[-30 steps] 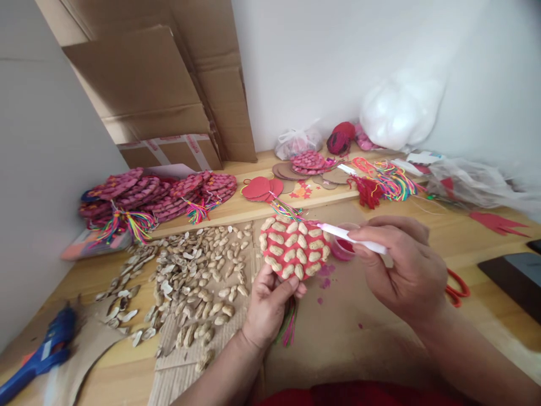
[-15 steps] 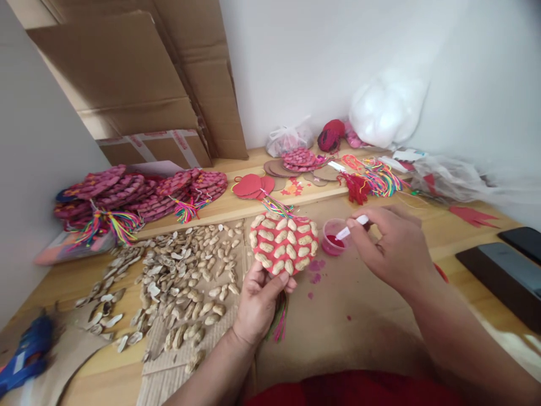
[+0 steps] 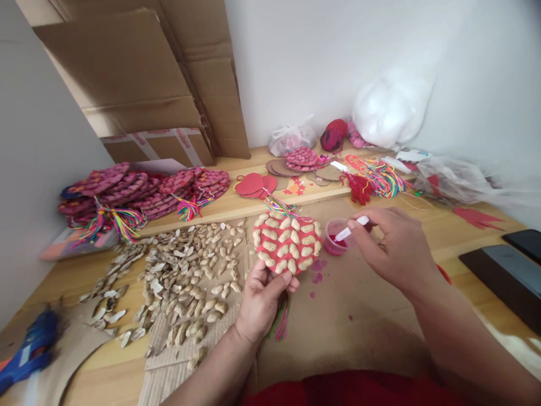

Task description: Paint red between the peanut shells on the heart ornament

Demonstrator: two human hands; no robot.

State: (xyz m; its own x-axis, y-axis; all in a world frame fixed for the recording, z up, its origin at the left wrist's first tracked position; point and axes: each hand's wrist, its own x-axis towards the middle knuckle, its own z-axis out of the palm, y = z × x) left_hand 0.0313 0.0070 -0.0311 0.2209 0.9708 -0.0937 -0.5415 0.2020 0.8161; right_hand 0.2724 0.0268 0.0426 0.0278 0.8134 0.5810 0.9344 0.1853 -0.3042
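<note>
My left hand point(image 3: 266, 293) grips the lower edge of a red heart-shaped piece point(image 3: 276, 248), thumb in front and fingers behind. Whole peanut shells sit on its face in slanting rows, and a green and pink tassel point(image 3: 281, 324) hangs below. Pinched in my right hand point(image 3: 391, 245) is a slim white stick point(image 3: 353, 226). The stick's lower end dips into a small clear plastic cup point(image 3: 332, 226) of deep pink liquid, so its tip is hidden. The cup stands just right of the heart, on brown cardboard marked with pink stains point(image 3: 318, 270).
Loose peanut shells point(image 3: 190, 276) cover the left cardboard. A blue glue gun point(image 3: 34, 349) lies at the far left. Along the back are stacked pink shell-covered pieces point(image 3: 127, 189), red cut-outs point(image 3: 256, 185) and colourful tassels point(image 3: 380, 176). Two dark phones point(image 3: 502, 276) lie at right.
The whole view has shifted slightly. Both hands hold the same things in nearly the same places, with the stick still in the cup.
</note>
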